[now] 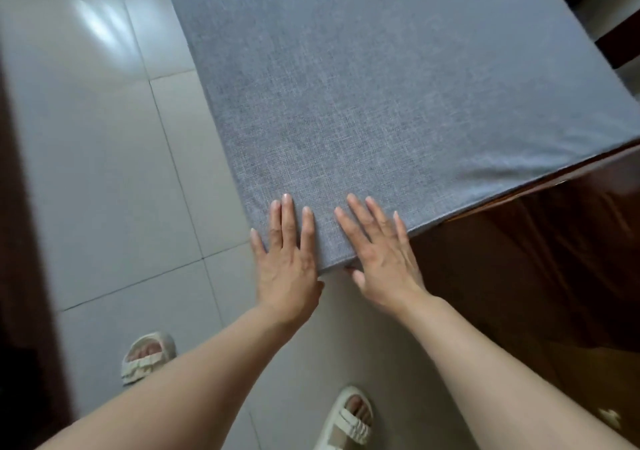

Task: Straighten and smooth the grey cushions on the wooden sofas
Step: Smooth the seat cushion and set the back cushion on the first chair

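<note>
We saw the flat grey woven-fabric cushion [381, 96] fill the centre and upper right of the frame, its top bare beyond our two flat hands, the left hand [287, 259] and right hand [384, 255], which lay side by side at its near corner. The pale glossy tiled floor [104, 172] lay open along the left and lower middle. The dark brown wooden sofa frame [540, 242] blocked the right side, and a dark wooden upright [24, 242] closed off the left edge.

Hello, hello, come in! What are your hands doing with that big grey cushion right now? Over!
Left hand and right hand flat, fingers straight, on the near corner of the grey woven fabric cushion. Cushion on brown wooden sofa frame. Nothing in the way.
</note>
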`<state>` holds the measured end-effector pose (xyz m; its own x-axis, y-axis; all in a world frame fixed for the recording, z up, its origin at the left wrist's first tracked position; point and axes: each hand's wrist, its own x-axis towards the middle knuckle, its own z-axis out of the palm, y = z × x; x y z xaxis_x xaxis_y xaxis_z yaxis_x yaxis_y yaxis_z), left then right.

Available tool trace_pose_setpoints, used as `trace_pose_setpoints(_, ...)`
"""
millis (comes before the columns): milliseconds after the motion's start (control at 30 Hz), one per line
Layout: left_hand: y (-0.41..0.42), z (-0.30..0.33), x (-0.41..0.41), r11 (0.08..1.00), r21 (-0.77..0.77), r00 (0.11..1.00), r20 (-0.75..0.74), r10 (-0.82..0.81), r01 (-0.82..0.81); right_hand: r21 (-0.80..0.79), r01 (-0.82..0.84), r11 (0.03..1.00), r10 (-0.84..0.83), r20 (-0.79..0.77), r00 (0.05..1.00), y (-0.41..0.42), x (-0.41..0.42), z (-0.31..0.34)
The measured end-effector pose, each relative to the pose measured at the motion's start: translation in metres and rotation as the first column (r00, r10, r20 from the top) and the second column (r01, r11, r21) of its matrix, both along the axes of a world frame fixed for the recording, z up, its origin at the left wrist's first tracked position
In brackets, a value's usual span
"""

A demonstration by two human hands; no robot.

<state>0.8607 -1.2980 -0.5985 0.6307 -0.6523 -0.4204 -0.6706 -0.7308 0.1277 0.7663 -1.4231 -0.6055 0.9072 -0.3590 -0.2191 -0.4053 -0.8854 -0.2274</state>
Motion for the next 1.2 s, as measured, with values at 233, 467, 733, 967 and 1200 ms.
trace_pose_setpoints(233,0.001,-0.023,-0.01,0.985,-0.16,0.994,0.08,0.069,-0.056,-0.187,0.037,0.982,0.007,0.233,0.972,0.008,-0.005,-0.031)
trace_pose_setpoints(467,0.024,-0.05,0.005,0.83,-0.514,0.932,0.361,-0.021,0.217,-0.216,0.076,0.973,0.026,0.432,0.901,0.011,-0.001,-0.044)
trace_pose_setpoints(733,0.021,-0.059,-0.002,0.766,-0.578,0.868,0.494,0.054,0.281,-0.321,0.046,0.946,0.175,0.625,0.761,0.001,-0.005,-0.077)
trace_pose_setpoints(967,0.016,-0.085,-0.034,0.783,-0.56,0.738,0.643,0.204,0.272,-0.383,-0.02,0.923,0.303,0.696,0.651,-0.009,-0.006,-0.087)
trace_pose_setpoints(1200,0.016,-0.111,-0.032,0.677,-0.632,0.649,0.702,0.293,0.377,-0.488,-0.108,0.866,0.473,0.728,0.496,-0.031,-0.006,-0.099)
